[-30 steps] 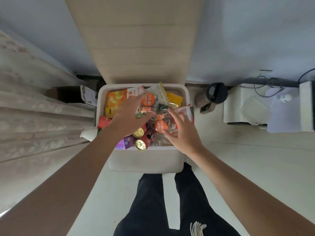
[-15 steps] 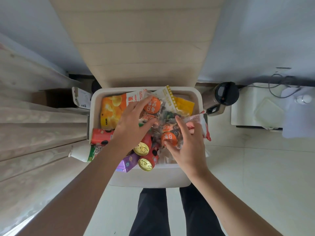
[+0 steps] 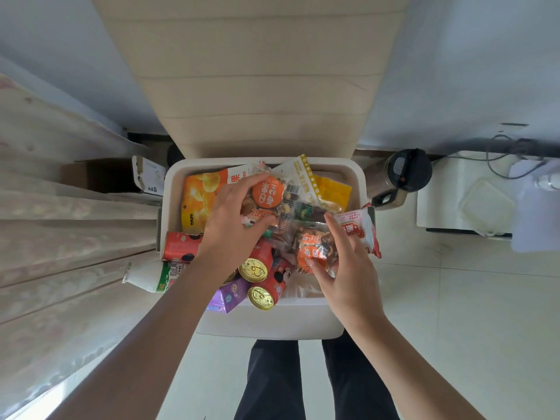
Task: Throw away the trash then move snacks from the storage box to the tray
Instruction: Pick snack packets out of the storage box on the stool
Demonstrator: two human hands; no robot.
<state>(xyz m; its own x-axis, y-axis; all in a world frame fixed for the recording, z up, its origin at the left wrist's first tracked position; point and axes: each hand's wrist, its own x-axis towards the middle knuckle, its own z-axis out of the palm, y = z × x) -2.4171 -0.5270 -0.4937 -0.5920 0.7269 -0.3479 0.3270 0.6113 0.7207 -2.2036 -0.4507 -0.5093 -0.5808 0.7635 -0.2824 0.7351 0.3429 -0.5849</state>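
A white storage box (image 3: pixel 266 324) on the floor in front of me is full of snacks. My left hand (image 3: pixel 230 228) grips a clear nut packet with a round orange label (image 3: pixel 268 194) between fingers and thumb. My right hand (image 3: pixel 345 268) pinches a second nut packet with an orange label (image 3: pixel 312 253). Around them lie an orange chip bag (image 3: pixel 201 198), a yellow packet (image 3: pixel 331 192), a red-and-white packet (image 3: pixel 359 230), two red cans with gold lids (image 3: pixel 260 297) and a purple carton (image 3: pixel 227 297). No tray is in view.
A beige upholstered panel (image 3: pixel 257 80) rises behind the box. A curtain (image 3: pixel 60 237) hangs at the left, with a white bottle (image 3: pixel 145 275) by the box. A black-lidded kettle (image 3: pixel 400 174) and a white unit (image 3: pixel 466 201) with cables stand to the right. My legs (image 3: pixel 303 380) are below.
The view has come closer to the box. Both hands have closed on their nut packets; the left thumb is now under its packet and the right fingers wrap the other.
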